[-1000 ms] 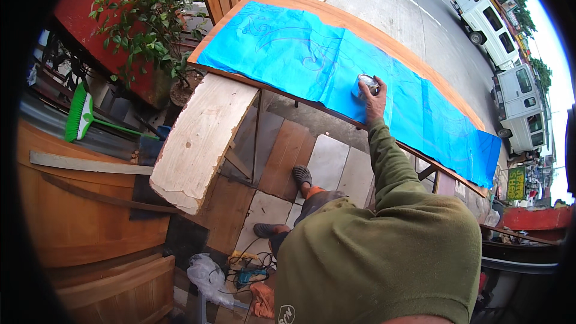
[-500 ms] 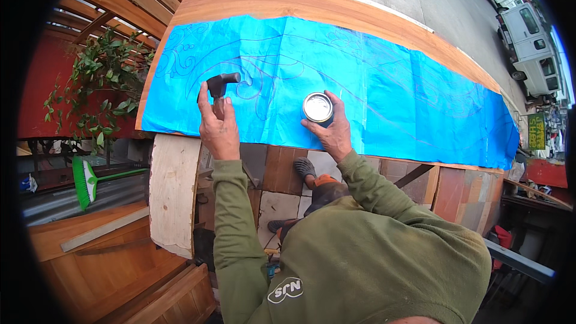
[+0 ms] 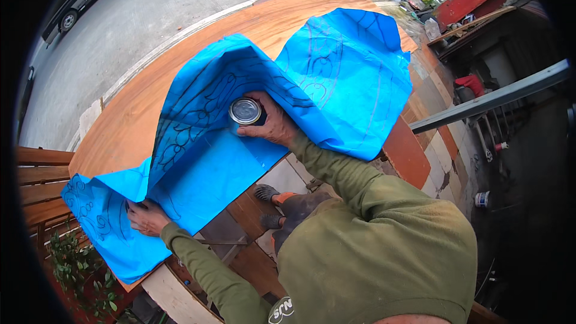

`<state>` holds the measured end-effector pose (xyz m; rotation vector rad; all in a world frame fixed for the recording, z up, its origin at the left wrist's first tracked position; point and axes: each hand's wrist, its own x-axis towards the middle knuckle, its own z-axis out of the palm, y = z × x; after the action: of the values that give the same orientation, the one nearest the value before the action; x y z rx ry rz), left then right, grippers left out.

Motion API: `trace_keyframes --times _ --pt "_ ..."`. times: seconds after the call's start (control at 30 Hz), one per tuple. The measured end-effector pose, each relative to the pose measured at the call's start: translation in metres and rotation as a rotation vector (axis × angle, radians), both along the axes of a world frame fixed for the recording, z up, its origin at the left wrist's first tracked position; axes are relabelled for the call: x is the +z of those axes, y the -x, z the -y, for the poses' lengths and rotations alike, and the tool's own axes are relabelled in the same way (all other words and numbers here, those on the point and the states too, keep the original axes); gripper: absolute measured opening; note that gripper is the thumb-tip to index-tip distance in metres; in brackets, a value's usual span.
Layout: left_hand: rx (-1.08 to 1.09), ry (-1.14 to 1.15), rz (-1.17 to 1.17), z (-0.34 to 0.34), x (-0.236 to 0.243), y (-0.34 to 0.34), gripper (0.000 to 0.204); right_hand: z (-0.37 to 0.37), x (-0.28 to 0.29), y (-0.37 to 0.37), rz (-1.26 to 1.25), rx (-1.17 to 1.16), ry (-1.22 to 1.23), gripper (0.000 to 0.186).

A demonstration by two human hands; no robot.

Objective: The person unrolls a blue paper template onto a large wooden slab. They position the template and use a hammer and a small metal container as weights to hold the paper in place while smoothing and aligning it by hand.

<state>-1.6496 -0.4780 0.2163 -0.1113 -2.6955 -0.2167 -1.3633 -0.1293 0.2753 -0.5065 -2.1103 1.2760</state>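
A round metal can (image 3: pixel 246 111) with a silvery lid and dark side is in my right hand (image 3: pixel 273 123), fingers wrapped round it. It is over the blue sheet (image 3: pixel 345 108), which bears curling dark drawn lines and bulges up in folds around it. My left hand (image 3: pixel 148 217) is at the sheet's left part, fingers curled beneath the edge of a fold. Something small and dark shows by its fingertips; the fold hides the rest. The hammer cannot be made out. Under the sheet lies a wooden panel (image 3: pixel 120 135).
Beyond the panel runs a road with a dark vehicle (image 3: pixel 69 19). A metal bar (image 3: pixel 492 97) juts in at the right, near a small paint tub (image 3: pixel 482 198). A leafy plant (image 3: pixel 81 267) and wooden slats (image 3: pixel 45 177) stand at the left. My feet are below the panel.
My view has swung to the right. The sheet, flat before, is now raised in large folds. My left hand, which held a hammer upright, is now low at a fold; the right keeps the can.
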Motion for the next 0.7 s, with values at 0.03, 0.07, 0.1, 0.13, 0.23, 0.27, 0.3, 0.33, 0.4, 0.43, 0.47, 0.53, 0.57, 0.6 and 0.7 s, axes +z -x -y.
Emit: trace_keyframes --times 0.03,0.07,0.1,0.13,0.23,0.27,0.3,0.33,0.4,0.43,0.47,0.53,0.57,0.6,0.7 --pt "0.026 0.029 -0.019 -0.001 -0.001 0.001 0.047 -0.015 0.003 -0.005 0.014 -0.034 -0.009 0.092" --pt "0.024 0.005 0.028 -0.002 -0.002 0.002 0.046 -0.029 0.004 -0.004 -0.017 0.031 0.191 0.092" --pt "0.001 0.009 0.003 0.0 -0.002 0.003 0.046 -0.037 0.003 -0.002 -0.043 0.092 0.407 0.092" --pt "-0.002 0.025 -0.014 0.001 -0.002 0.003 0.045 -0.042 0.002 -0.002 -0.007 0.12 0.402 0.091" --pt "-0.046 0.031 -0.046 0.006 -0.003 0.004 0.043 -0.043 -0.002 0.003 0.041 0.127 0.364 0.09" --pt "-0.01 0.049 -0.007 0.01 -0.002 0.006 0.043 -0.043 -0.002 0.001 0.043 0.105 0.404 0.089" --pt "-0.057 0.048 -0.024 0.01 -0.001 0.008 0.042 -0.042 0.0 -0.002 0.078 0.079 0.347 0.091" --pt "-0.116 0.038 -0.073 0.009 -0.002 0.009 0.042 -0.043 0.003 -0.004 0.13 0.072 0.214 0.091" --pt "-0.116 0.044 -0.06 0.008 0.0 0.01 0.042 -0.048 0.013 -0.016 0.331 0.065 -0.001 0.091" --pt "-0.117 0.038 -0.075 0.007 0.002 0.011 0.041 -0.051 0.018 -0.016 0.373 0.105 0.011 0.09" --pt "-0.148 0.013 -0.131 0.006 0.004 0.011 0.04 -0.054 0.023 -0.016 0.44 0.09 -0.081 0.088" --pt "-0.196 -0.032 -0.136 0.004 0.008 0.01 0.036 -0.06 0.031 -0.015 0.446 0.114 -0.109 0.084" --pt "-0.296 -0.114 -0.205 0.006 0.011 0.01 0.033 -0.059 0.034 -0.014 0.44 0.12 -0.107 0.083" --pt "-0.276 -0.076 -0.175 0.005 0.015 0.011 0.033 -0.062 0.034 -0.01 0.437 0.126 -0.105 0.081" --pt "-0.218 -0.13 -0.143 0.0 0.027 0.003 0.033 -0.061 0.031 -0.005 0.429 0.138 -0.103 0.075"
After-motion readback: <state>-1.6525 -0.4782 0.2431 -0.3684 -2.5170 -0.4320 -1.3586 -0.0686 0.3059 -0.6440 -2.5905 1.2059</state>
